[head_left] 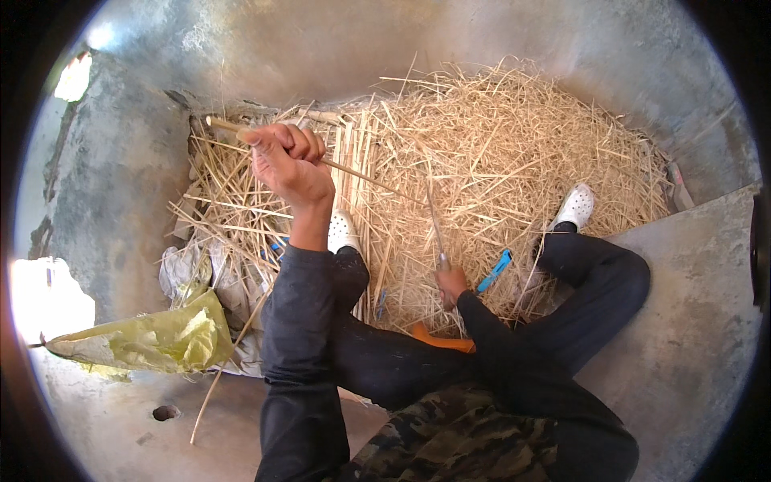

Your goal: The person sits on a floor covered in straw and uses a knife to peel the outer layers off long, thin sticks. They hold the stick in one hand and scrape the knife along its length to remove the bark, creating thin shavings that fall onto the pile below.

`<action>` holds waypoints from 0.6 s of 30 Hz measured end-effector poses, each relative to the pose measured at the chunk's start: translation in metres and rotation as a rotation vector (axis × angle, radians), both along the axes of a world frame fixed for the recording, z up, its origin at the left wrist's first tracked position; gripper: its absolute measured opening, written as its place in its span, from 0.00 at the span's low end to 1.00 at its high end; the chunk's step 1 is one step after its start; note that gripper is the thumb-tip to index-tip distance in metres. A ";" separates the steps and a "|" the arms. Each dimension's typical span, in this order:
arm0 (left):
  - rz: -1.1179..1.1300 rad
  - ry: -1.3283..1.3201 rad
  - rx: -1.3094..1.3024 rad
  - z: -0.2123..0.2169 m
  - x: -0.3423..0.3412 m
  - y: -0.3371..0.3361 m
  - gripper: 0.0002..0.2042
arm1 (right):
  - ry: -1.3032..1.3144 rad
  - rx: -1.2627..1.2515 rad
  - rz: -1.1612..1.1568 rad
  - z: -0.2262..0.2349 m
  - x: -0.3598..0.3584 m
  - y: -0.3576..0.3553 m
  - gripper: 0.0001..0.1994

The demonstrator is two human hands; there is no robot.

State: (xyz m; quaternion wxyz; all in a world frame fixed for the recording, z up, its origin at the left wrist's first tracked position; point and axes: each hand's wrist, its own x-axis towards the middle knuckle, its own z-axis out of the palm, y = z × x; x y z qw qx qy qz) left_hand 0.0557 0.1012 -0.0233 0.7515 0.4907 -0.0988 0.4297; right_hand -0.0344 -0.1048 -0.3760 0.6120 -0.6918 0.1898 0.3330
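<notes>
Raised at the left, my left hand [293, 161] is closed round a long thin bamboo strip [363, 174]. One end of the strip sticks out past the thumb, and the rest slants down to the right. Lower and nearer my body, my right hand [451, 285] grips the handle of a knife [438, 233], its narrow blade pointing up and away from me. The strip's far end reaches close to the blade; whether they touch I cannot tell. Under both hands spreads a deep heap of pale shavings [514, 153].
Several loose strips [233, 169] lie in a pile at the left. A yellowish plastic sack [152, 333] lies below them. A blue flat piece [494, 271] and an orange object [442, 339] rest near my right arm. Concrete walls [361, 48] enclose the heap. My white clogs [575, 206] stand on it.
</notes>
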 end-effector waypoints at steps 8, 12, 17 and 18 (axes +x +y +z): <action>0.047 0.090 0.056 -0.006 0.000 -0.005 0.25 | -0.368 0.224 -0.059 0.145 0.047 0.009 0.05; 0.054 0.094 0.058 -0.008 -0.002 -0.005 0.24 | -0.731 0.105 -0.021 0.155 0.046 0.017 0.06; 0.037 0.082 0.055 0.003 0.004 -0.014 0.25 | -0.406 -0.589 0.282 -0.060 -0.012 -0.012 0.06; 0.026 0.076 0.056 0.009 0.007 -0.018 0.25 | -0.244 -0.676 0.328 -0.092 -0.019 -0.025 0.07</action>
